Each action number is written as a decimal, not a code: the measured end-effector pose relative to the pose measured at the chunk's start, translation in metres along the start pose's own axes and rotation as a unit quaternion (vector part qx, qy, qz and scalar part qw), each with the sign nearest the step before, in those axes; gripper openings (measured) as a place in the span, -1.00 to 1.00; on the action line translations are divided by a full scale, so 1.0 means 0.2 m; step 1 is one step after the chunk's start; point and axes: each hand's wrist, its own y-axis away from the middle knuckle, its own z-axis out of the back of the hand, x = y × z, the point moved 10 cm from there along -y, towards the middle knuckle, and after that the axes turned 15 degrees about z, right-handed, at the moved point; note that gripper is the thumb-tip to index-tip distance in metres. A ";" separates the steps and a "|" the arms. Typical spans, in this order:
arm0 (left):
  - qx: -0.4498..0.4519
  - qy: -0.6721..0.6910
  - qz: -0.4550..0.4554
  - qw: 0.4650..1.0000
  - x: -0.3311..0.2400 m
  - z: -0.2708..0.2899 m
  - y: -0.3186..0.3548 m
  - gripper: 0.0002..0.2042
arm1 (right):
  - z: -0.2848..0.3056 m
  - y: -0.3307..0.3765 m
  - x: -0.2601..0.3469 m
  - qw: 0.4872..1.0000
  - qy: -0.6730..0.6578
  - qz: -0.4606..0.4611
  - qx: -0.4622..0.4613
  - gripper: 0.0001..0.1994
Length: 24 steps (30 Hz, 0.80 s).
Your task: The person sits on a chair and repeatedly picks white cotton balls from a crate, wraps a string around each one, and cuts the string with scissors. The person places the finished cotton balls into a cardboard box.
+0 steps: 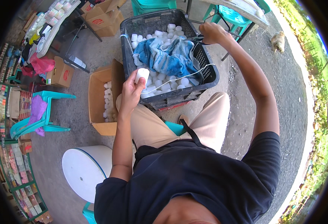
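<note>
My left hand (132,89) pinches a short white cylinder (142,75), which looks like a candle, above the near left edge of a black plastic crate (212,72). At the crate's far right rim, my right hand (212,33) is closed on a dark-handled tool (198,38) that looks like scissors; its tip points left over the crate. Many similar white cylinders (165,87) fill the crate. A blue and white striped towel (167,56) lies bunched on top of them, between my hands. A white cord (188,75) runs across the crate's near side.
Left of the crate, an open cardboard box (101,127) holds more white cylinders. A white round container (82,175) stands by my left elbow. Teal chairs (46,112) and tables (59,28) surround the spot. An animal (278,42) lies on the ground at right.
</note>
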 end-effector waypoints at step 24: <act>0.092 -0.103 -0.069 0.988 -0.14 -0.33 -0.01 -0.54 | 0.37 0.60 0.83 0.618 -0.583 0.062 -0.524 -0.69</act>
